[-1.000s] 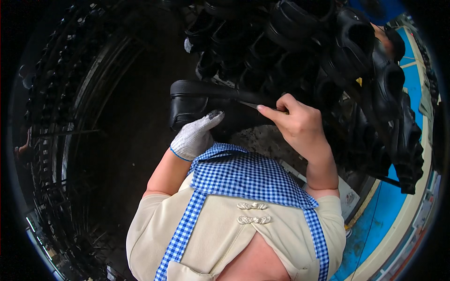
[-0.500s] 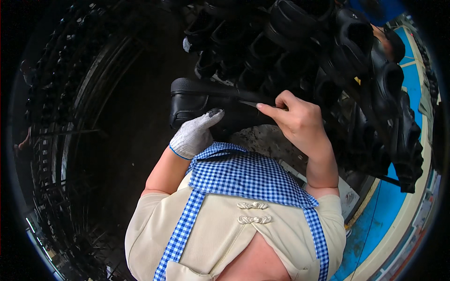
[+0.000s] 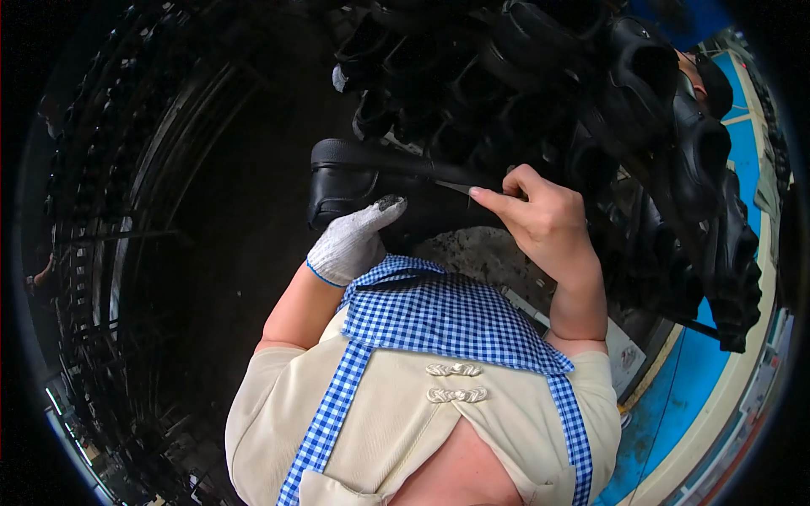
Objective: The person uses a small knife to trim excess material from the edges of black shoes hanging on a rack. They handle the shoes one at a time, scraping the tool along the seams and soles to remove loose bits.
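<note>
A person, seen from above through a wide fisheye lens, holds a black leather shoe [image 3: 342,190] in front of the waist. The shoe is turned over: its thick sole faces up, its heel points to the person's left, and its front end fades into shadow on the right, behind the right hand [image 3: 544,218].

The left hand [image 3: 348,246] wears a pale grey knitted glove with a blue-edged cuff and a blackened thumb tip. It is clamped on the shoe near the heel, the thumb lying along the near side of the upper; the other fingers are out of sight.

The right hand is bare. Its thumb and forefinger are pinched together on a slim, pointed metal tool [image 3: 452,186], whose tip points left, close to the line where sole and upper meet. Whether the tip touches the leather is too dark to tell.

The person wears a blue-and-white gingham apron [image 3: 456,316] over a cream short-sleeved shirt [image 3: 380,413] with two knotted fasteners [image 3: 456,395] on the chest. Just below the shoe, a mottled grey surface [image 3: 485,253] shows between the hands.

Many more black shoes [image 3: 643,80] hang or stand in crowded rows beyond the right hand. Far right is a bright blue surface [image 3: 662,422] with a cream edge. Dark metal racks [image 3: 114,278] curve along the left, their contents blurred.
</note>
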{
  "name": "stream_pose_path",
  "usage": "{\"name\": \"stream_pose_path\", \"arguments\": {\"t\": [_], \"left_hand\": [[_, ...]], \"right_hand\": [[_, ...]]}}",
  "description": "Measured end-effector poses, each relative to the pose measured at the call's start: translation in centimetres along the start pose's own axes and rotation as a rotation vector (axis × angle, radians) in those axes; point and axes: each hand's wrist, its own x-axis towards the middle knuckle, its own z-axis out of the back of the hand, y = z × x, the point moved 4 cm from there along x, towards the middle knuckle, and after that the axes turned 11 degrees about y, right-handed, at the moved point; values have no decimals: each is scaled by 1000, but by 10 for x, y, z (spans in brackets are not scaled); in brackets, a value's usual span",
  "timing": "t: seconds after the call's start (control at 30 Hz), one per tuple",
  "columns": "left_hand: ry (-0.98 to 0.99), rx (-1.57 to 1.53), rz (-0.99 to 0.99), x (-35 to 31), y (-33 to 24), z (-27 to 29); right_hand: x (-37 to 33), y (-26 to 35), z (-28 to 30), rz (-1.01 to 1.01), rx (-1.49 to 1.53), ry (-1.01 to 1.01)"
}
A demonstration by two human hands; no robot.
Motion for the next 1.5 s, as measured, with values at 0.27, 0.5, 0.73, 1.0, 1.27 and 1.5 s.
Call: {"name": "stream_pose_path", "arguments": {"t": [0.27,0.5,0.73,1.0,1.27,1.5], "left_hand": [[22,-48,43,3,3,0],[-3,-35,41,1,4,-4],[7,-6,-2,1,1,-3],[10,13,10,2,4,2],[22,-22,-23,-2,1,-6],[16,-31,27,2,6,1]], "right_hand": [[8,4,-8,7,-1,-34],[2,3,-4,-15,-15,17],[4,0,-6,-32,5,-43],[3,7,-11,-18,28,-21],[-7,2,-3,-39,-8,13],[5,13,-13,-37,-48,-58]]}}
